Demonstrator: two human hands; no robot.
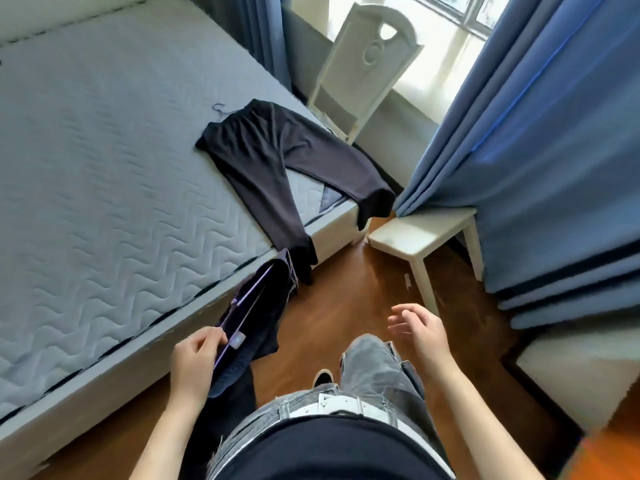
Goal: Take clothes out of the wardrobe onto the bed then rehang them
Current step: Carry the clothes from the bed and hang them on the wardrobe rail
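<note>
1. Now gripping a purple hanger (242,306) in the left hand (194,362), thumb and fingers pinched round its lower end.
2. Carrying a dark garment (266,327) on that hanger, draped down beside the near edge of the bed (104,150) (whether touching the mattress, cannot tell).
3. Holding the right hand (420,327) out over the wooden floor (346,299), fingers apart and relaxed, clasping nothing.
4. Spread flat near the bed's corner: black trousers (273,157), with a hanger hook (219,108) showing at the waistband and both leg ends drooping over the bed's edges.
5. Standing just past that corner: a white stool (415,233), tucked against a blue curtain (536,133); farther back, a white chair (367,64) at the window.
</note>
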